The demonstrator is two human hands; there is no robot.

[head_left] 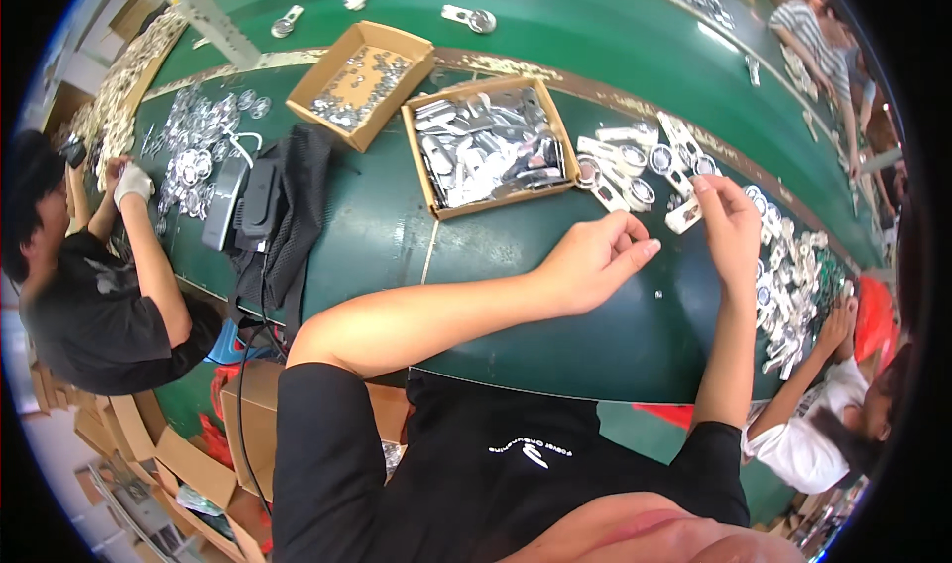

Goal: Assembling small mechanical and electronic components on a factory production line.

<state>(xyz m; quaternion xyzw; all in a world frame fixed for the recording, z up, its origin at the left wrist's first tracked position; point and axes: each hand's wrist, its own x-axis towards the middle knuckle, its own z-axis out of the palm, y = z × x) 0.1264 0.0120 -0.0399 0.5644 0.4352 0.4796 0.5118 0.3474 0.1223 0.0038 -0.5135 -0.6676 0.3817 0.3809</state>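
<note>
My right hand (pixel 732 231) is closed, thumb and fingertips pinching a white plastic handle piece (pixel 683 217) with a small dark window in it. Part of that piece is hidden by the fingers. To its left, my left hand (pixel 590 265) hovers over the green table with fingers loosely curled, thumb and index tips a little apart and nothing visible between them. Just beyond both hands lie several white handles with round ringed heads (pixel 625 166). A tiny light bit (pixel 658 294) rests on the tabletop below the gap between the hands.
A cardboard tray of shiny metal plates (pixel 486 146) stands ahead, beside a box of small round parts (pixel 362 82). More white pieces (pixel 788 285) are heaped at right. A black bag (pixel 302 206) with devices lies left. Co-workers sit either side; a green belt (pixel 575 27) runs behind.
</note>
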